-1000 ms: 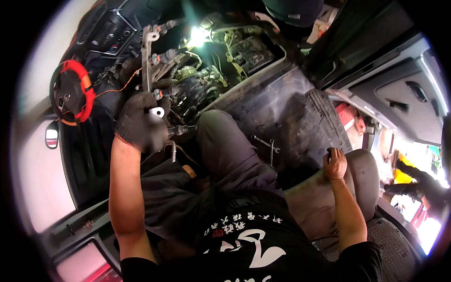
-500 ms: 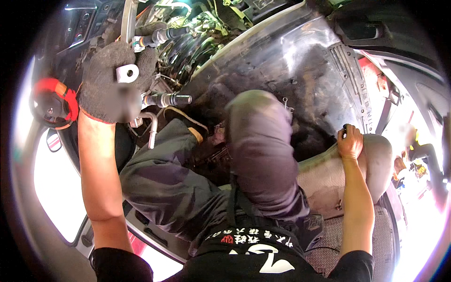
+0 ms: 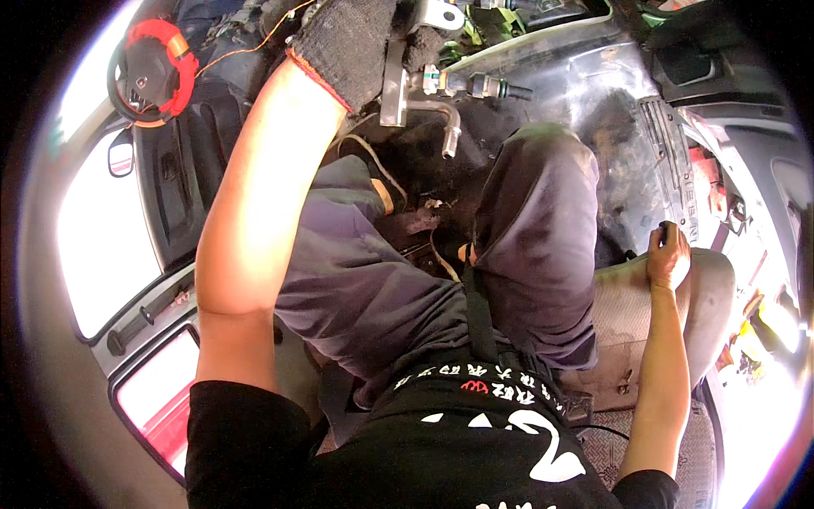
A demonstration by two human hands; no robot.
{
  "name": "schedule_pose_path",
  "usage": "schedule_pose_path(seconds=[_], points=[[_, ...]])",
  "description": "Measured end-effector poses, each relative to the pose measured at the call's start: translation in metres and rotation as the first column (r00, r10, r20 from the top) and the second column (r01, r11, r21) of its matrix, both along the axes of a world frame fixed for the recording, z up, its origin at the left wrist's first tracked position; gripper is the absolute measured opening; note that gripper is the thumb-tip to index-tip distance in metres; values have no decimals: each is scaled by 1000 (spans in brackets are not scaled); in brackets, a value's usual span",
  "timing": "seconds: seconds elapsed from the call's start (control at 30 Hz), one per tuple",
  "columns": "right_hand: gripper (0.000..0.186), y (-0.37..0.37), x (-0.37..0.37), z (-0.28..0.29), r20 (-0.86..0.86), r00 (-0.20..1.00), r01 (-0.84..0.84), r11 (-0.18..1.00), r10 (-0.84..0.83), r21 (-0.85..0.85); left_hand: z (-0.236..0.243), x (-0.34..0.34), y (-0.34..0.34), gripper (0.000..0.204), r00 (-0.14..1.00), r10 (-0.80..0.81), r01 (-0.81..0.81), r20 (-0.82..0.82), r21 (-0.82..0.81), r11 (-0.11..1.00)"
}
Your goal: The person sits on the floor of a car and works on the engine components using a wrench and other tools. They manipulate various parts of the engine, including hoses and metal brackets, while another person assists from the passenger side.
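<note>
At the top of the view my left hand point(image 3: 346, 53), in a dark grey knit glove with an orange-red cuff, is closed round a metal fuel rail point(image 3: 394, 89). An injector point(image 3: 483, 86) with a black end sticks out from the rail to the right, and a bent metal pipe point(image 3: 448, 131) hangs below it. The rail's upper part runs out of the picture. My bare right hand point(image 3: 670, 261) rests on the top edge of a beige seat point(image 3: 710, 293), its fingers curled round a small black object point(image 3: 668, 229) I cannot identify.
Far left is a steering wheel point(image 3: 154, 72) with a red cover. Beyond my raised knee point(image 3: 543, 187) lies a dirty dark metal floor panel point(image 3: 585, 102). A thin orange wire point(image 3: 254, 48) trails near the wheel. Bright open doorways flank the cab.
The view has swung. My left hand has carried the fuel rail rightward, away from the steering wheel, toward the top edge. My right hand stays on the seat.
</note>
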State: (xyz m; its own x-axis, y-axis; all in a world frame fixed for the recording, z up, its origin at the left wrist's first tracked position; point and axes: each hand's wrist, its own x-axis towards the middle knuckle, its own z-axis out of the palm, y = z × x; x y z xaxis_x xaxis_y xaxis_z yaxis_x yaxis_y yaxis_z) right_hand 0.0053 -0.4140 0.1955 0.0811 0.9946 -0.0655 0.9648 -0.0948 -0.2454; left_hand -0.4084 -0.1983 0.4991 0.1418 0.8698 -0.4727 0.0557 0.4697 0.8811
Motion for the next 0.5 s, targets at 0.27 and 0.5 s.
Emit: schedule_pose_path(seconds=[0.27, 0.5], points=[[16, -6, 9, -10, 30, 1000, 11, 996, -8, -84, -23, 3, 16, 15, 644, -166, 618, -747, 380, 688], [23, -8, 10, -34, 17, 1000, 27, 999, -27, -29, -88, -31, 55, 17, 998, -37, 33, -57, -82, 996]])
